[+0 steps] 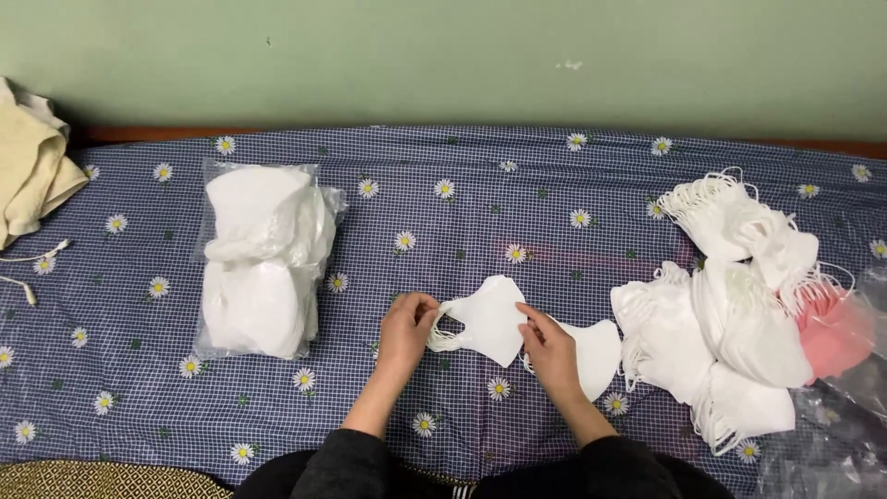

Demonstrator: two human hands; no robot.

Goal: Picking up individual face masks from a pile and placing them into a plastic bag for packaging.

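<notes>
A white face mask [490, 319] lies folded on the blue checked daisy cloth [480, 203] in front of me. My left hand [407, 333] pinches its ear loop at the left end. My right hand [550, 351] presses on the mask's right edge and partly covers a second white mask [599, 356] lying beneath and to the right. Both my sleeves are dark.
A clear plastic bag of stacked white masks [263, 259] lies at the left. A loose heap of white masks [730, 323] sits at the right, with a pink mask [836, 333] under clear plastic. A cream cloth [28, 166] and a white cable [37, 254] are far left.
</notes>
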